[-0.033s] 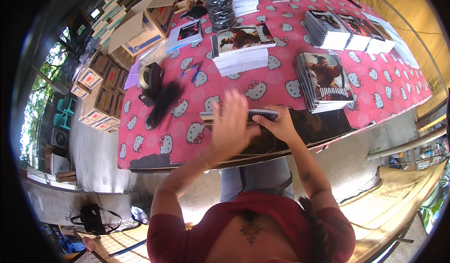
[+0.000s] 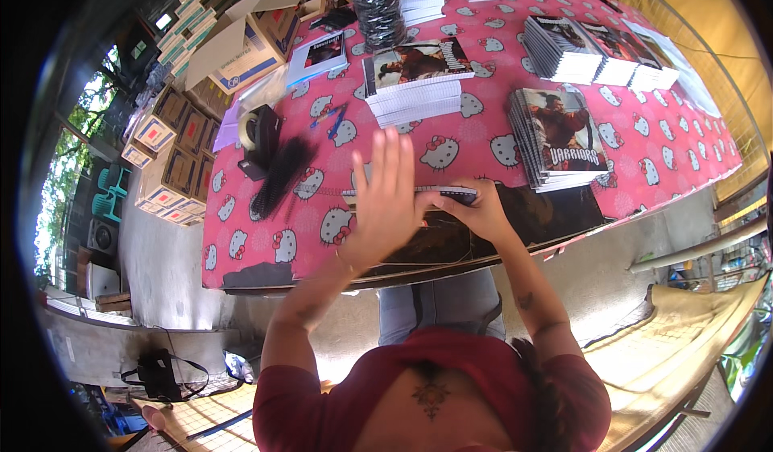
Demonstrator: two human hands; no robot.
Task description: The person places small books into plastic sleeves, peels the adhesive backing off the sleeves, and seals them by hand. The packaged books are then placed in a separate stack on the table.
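My left hand (image 2: 385, 202) is lifted flat with fingers stretched out and close together, palm over the left part of a thin white-edged booklet (image 2: 443, 192). It holds nothing that I can see. My right hand (image 2: 481, 210) grips the booklet's right end, fingers curled over its edge. The booklet lies near the front edge of a table under a pink patterned cloth (image 2: 483, 105), partly on a dark glossy sheet (image 2: 564, 206). My left hand hides the booklet's left half.
Stacks of dark-covered booklets stand at right (image 2: 560, 134), centre (image 2: 415, 77) and far right (image 2: 588, 49). A black tape dispenser (image 2: 259, 134) and a black bundle (image 2: 282, 174) lie at left. An open cardboard box (image 2: 241, 45) and wrapped discs (image 2: 377, 5) sit behind.
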